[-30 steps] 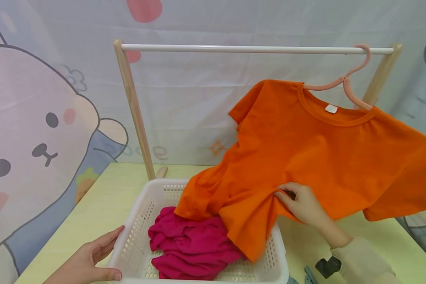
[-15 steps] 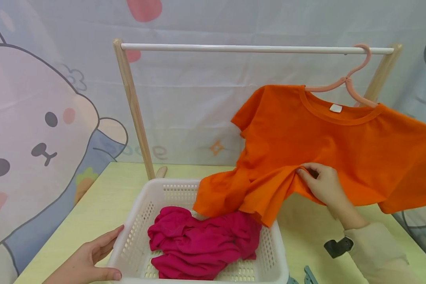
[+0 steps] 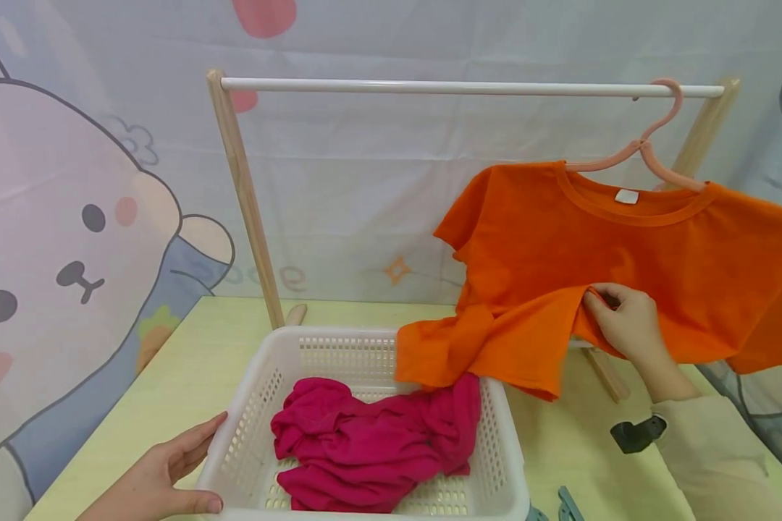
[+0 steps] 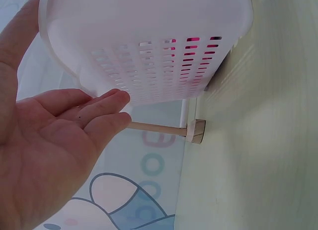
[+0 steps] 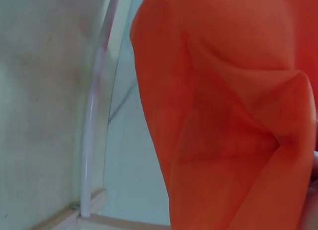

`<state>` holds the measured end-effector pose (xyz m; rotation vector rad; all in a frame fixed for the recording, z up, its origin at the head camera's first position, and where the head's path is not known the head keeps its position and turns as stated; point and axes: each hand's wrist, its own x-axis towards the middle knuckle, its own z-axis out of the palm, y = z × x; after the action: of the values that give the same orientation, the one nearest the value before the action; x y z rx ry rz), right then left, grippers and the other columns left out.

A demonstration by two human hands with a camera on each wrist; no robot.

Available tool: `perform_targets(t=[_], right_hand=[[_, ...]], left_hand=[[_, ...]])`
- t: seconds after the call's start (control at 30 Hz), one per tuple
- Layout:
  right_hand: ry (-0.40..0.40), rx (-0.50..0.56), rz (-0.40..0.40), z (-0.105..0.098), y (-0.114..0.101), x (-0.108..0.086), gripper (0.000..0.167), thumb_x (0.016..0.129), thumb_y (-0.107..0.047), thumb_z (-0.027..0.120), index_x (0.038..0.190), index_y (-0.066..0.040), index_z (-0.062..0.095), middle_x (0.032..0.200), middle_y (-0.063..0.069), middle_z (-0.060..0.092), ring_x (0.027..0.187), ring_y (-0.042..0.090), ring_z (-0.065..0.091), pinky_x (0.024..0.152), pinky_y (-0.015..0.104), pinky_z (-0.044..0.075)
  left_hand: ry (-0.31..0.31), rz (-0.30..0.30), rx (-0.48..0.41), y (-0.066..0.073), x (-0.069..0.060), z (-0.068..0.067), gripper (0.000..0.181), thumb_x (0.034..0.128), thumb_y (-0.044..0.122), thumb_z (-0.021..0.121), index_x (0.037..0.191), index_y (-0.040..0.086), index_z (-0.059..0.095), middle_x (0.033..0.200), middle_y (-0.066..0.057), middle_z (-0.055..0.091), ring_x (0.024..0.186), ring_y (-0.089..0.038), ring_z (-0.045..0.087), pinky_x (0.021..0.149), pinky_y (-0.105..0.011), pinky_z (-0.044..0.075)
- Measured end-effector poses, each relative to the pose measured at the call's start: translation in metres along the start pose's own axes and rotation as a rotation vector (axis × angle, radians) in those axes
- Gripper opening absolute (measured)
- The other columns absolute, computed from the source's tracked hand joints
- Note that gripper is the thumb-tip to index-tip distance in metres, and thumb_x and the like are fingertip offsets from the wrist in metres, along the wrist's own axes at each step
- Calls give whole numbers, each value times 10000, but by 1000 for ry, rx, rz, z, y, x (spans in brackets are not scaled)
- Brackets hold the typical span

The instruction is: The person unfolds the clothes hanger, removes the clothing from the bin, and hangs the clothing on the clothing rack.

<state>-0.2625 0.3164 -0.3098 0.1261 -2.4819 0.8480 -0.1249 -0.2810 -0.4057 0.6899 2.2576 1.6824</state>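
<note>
An orange T-shirt (image 3: 528, 239) hangs on a pink hanger (image 3: 665, 170) hooked over the rack's white rail. My right hand (image 3: 628, 322) pinches the front of the shirt near its hem, pulling the cloth to the right. In the right wrist view the orange cloth (image 5: 233, 115) fills much of the frame, and only a sliver of the hand shows at the edge. My left hand (image 3: 163, 470) touches the left side of a white plastic basket (image 3: 231, 427), its fingers fairly straight against the outer wall (image 4: 144, 21). A crumpled magenta garment (image 3: 371, 441) lies inside the basket.
The rack has wooden legs (image 3: 247, 202) and a white rail (image 3: 430, 87) across the top. Grey-blue plastic pieces (image 3: 567, 503) lie on the pale table (image 3: 137, 434), right of the basket. A printed cloth backdrop (image 3: 365, 202) hangs behind.
My right hand has moved up and to the right with the shirt's hem, drawing most of the orange cloth out of the basket. The left hand has stayed at the basket's side.
</note>
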Motion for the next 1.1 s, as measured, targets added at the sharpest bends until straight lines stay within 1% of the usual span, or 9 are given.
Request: perform_targets(t=[0.17,0.2,0.3,0.43,0.53,0.57,0.67,0.77,1.1], right_hand=[[-29,1,70,-6,10,4,368,976,-206,501,1167,80,632,1101,280,640,995,386,566,744,218,404],[-34,4,81,-6,12,5,377,978,-213,496,1177,80,626,1113,282,633,1005,389,562,741,209,399],[-40,5,98,-8,17,5,388,982,-226,495,1181,81,622,1119,286,626,1002,389,557,724,198,395],[-57,-4,116,-9,26,6,400,988,-234,491,1184,93,610,1132,299,611,1008,403,543,754,272,411],[-83,-9,129,-8,34,7,417,994,-246,477,1187,101,602,1144,308,596,1009,412,528,777,346,426],[-91,-10,133,-8,38,6,418,994,-247,474,1183,103,602,1144,310,593,1006,415,523,783,371,429],[-122,-15,151,-6,49,5,421,995,-248,472,1175,111,600,1144,318,582,1004,427,515,806,438,445],[-164,-14,184,-4,61,4,432,995,-251,474,1179,122,589,1155,329,566,999,437,506,821,490,453],[-268,6,274,6,83,-7,435,986,-240,494,1185,139,568,1168,343,545,1002,457,503,860,540,444]], left_hand=[[2,12,6,1,-1,1,884,847,-19,704,1454,-179,82,1367,350,386,1217,162,381,893,-141,459],[6,2,13,1,-1,1,885,847,-12,707,1457,-174,87,1402,289,396,1215,163,382,893,-146,462],[14,-35,23,3,0,0,889,851,15,713,1467,-158,95,1397,290,389,1206,174,379,891,-154,467],[25,-82,42,6,1,0,894,856,51,718,1476,-143,104,1514,-60,364,1189,192,373,886,-167,475],[28,-91,53,7,2,0,894,858,59,719,1475,-144,105,1479,-376,212,1184,196,372,883,-172,479],[28,-90,51,6,2,0,894,857,58,719,1475,-144,105,1494,-334,239,1186,195,372,884,-170,478],[23,-83,30,5,1,0,896,859,51,716,1477,-141,96,1506,3,369,1191,191,373,890,-165,472],[18,-62,13,4,1,-1,898,855,35,715,1476,-143,91,1368,332,371,1199,184,374,894,-156,465],[-5,-9,-17,0,1,0,893,853,-7,702,1451,-182,63,1350,368,377,1212,169,379,904,-127,441]])
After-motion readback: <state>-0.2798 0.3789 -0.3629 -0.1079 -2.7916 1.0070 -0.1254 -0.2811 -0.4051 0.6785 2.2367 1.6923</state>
